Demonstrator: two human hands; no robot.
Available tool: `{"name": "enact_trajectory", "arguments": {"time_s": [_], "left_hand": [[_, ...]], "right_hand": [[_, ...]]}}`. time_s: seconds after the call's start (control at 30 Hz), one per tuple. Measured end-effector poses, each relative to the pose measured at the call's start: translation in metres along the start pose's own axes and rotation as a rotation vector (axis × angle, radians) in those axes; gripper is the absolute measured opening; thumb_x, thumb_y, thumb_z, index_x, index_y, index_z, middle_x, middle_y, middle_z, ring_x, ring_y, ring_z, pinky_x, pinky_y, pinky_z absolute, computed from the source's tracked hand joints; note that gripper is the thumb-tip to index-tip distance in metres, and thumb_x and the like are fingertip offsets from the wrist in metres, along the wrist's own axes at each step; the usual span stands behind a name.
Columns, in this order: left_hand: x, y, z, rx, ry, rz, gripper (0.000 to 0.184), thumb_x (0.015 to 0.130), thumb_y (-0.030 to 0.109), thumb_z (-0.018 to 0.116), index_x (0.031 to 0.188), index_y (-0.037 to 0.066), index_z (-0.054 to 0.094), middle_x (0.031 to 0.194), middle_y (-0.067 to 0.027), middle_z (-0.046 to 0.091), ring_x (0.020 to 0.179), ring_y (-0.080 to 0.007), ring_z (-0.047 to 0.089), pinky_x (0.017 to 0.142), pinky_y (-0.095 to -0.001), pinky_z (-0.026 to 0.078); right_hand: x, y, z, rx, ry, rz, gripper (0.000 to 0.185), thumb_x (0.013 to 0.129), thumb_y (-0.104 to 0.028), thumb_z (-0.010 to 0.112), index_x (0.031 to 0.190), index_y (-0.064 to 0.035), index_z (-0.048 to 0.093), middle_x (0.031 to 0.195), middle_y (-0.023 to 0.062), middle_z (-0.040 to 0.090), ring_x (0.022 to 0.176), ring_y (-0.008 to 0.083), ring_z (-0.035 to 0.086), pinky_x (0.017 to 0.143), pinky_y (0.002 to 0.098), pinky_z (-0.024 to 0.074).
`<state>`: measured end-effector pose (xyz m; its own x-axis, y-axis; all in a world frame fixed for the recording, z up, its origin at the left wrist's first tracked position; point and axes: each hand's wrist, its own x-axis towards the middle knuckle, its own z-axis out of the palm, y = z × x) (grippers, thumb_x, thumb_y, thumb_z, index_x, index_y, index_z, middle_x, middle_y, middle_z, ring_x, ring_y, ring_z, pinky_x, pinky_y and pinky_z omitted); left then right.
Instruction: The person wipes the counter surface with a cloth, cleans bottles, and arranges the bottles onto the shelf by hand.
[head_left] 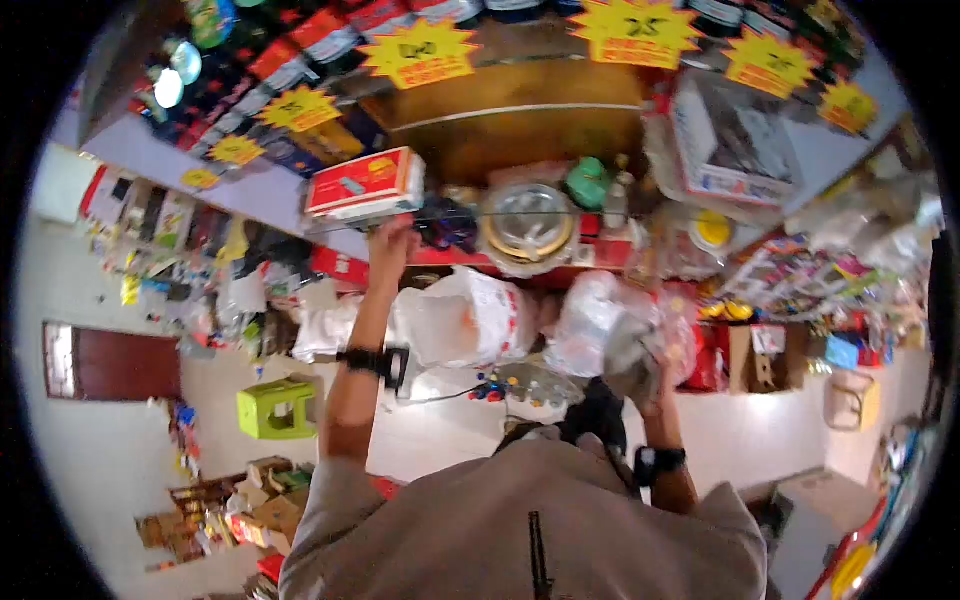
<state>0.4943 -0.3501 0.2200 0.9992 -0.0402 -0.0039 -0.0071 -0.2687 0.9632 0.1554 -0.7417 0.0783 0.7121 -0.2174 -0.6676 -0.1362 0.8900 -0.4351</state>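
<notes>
My left hand [394, 243] is raised at the shelf edge, just under the right end of a red and white box [365, 185]. Its fingers look curled; blur hides what they grip, if anything. Low on the right, my right hand [657, 385] is closed on a crumpled grey cloth [630, 352]. That cloth hangs in front of a clear plastic bag [583, 322] and a pinkish bag [678, 330]. A white plastic bag with red print [490, 315] stands between my hands.
A round metal dish [533, 222] and a green bag [588, 182] sit on the shelf. Bottles with yellow price tags [418, 52] line the upper rack. A cardboard box [768, 358] stands right, a green stool [275, 408] left. A cable [440, 399] crosses the floor.
</notes>
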Motion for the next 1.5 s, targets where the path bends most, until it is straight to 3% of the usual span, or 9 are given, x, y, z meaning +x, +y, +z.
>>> {"name": "enact_trajectory", "arguments": {"time_s": [0.17, 0.3, 0.4, 0.77, 0.97, 1.13, 1.2, 1.43, 1.5], "left_hand": [[-0.175, 0.028, 0.089, -0.007, -0.534, -0.008, 0.041, 0.097, 0.027, 0.066, 0.129, 0.002, 0.06, 0.117, -0.0089, 0.066, 0.112, -0.0152, 0.059, 0.098, -0.032, 0.047], [-0.24, 0.063, 0.113, -0.064, -0.378, 0.0, 0.036, 0.098, 0.022, 0.063, 0.123, -0.003, 0.061, 0.099, -0.0095, 0.07, 0.087, -0.0205, 0.067, 0.079, -0.0332, 0.053], [-0.241, 0.072, 0.104, 0.179, -0.169, 0.29, 0.026, 0.099, 0.018, 0.058, 0.112, -0.004, 0.064, 0.093, -0.0143, 0.068, 0.079, -0.0244, 0.066, 0.072, -0.0328, 0.052], [-0.255, 0.086, 0.076, 0.587, -0.121, 0.379, 0.027, 0.101, 0.022, 0.056, 0.101, -0.005, 0.064, 0.083, -0.0175, 0.063, 0.065, -0.0264, 0.061, 0.06, -0.0385, 0.047], [-0.234, 0.042, 0.082, -0.322, -0.089, -0.409, 0.042, 0.103, 0.03, 0.054, 0.127, -0.003, 0.057, 0.108, -0.007, 0.066, 0.088, -0.0137, 0.06, 0.08, -0.0274, 0.048], [-0.238, -0.02, 0.081, -0.078, -0.244, -0.322, 0.031, 0.105, 0.025, 0.05, 0.127, 0.004, 0.057, 0.104, -0.0056, 0.065, 0.09, -0.0132, 0.063, 0.076, -0.0283, 0.052], [-0.249, -0.023, 0.08, -0.059, -0.342, -0.348, 0.031, 0.106, 0.024, 0.049, 0.127, 0.004, 0.057, 0.103, -0.0056, 0.065, 0.089, -0.013, 0.063, 0.076, -0.0274, 0.052], [-0.264, -0.035, 0.084, -0.045, -0.493, -0.393, 0.027, 0.106, 0.02, 0.049, 0.118, 0.0, 0.062, 0.093, -0.0056, 0.067, 0.084, -0.0121, 0.063, 0.071, -0.0274, 0.049], [-0.265, -0.041, 0.08, -0.02, -0.508, -0.384, 0.027, 0.106, 0.02, 0.049, 0.119, 0.0, 0.061, 0.093, -0.006, 0.068, 0.083, -0.0126, 0.064, 0.072, -0.0269, 0.05]], "right_hand": [[-0.021, 0.0, 0.105, 0.119, -0.124, 0.444, 0.048, 0.092, -0.013, 0.065, 0.136, -0.0039, 0.051, 0.13, 0.0132, 0.058, 0.121, 0.0235, 0.057, 0.105, 0.038, 0.0449], [-0.044, 0.053, 0.137, -0.579, -0.706, -0.92, 0.029, 0.1, -0.026, 0.057, 0.123, -0.0081, 0.062, 0.116, 0.008, 0.067, 0.101, 0.0177, 0.066, 0.092, 0.0376, 0.0546], [-0.08, 0.017, 0.193, -0.059, -0.399, 0.36, 0.054, 0.102, -0.053, 0.047, 0.128, -0.0079, 0.06, 0.123, 0.009, 0.066, 0.115, 0.0258, 0.062, 0.104, 0.0389, 0.0466], [-0.052, 0.054, 0.154, -0.166, -0.62, 0.52, 0.065, 0.097, -0.054, 0.056, 0.145, -0.0115, 0.045, 0.146, 0.0042, 0.051, 0.133, 0.0244, 0.048, 0.114, 0.043, 0.0351], [-0.021, 0.053, 0.142, -0.612, -0.539, 0.561, 0.05, 0.088, -0.019, 0.075, 0.132, -0.0055, 0.056, 0.122, 0.0074, 0.066, 0.105, 0.0192, 0.067, 0.09, 0.0353, 0.0552], [-0.003, 0.008, 0.173, -0.649, -0.234, -0.208, 0.039, 0.087, -0.015, 0.073, 0.123, -0.0037, 0.063, 0.108, 0.0033, 0.069, 0.096, 0.0186, 0.064, 0.086, 0.034, 0.0518], [0.027, -0.031, 0.177, -1.108, -0.215, -1.134, 0.047, 0.08, -0.008, 0.068, 0.124, 0.003, 0.058, 0.107, 0.0203, 0.068, 0.096, 0.0366, 0.066, 0.085, 0.0411, 0.0519], [0.148, -0.14, 0.233, -1.712, 0.011, -1.816, 0.053, 0.079, -0.009, 0.067, 0.13, 0.0027, 0.054, 0.119, 0.0288, 0.063, 0.111, 0.0435, 0.061, 0.094, 0.051, 0.0501], [0.193, -0.128, 0.217, -1.846, 0.041, -1.534, 0.052, 0.078, -0.007, 0.064, 0.129, -0.0002, 0.054, 0.122, 0.0273, 0.062, 0.114, 0.043, 0.059, 0.098, 0.0496, 0.0476]]}}
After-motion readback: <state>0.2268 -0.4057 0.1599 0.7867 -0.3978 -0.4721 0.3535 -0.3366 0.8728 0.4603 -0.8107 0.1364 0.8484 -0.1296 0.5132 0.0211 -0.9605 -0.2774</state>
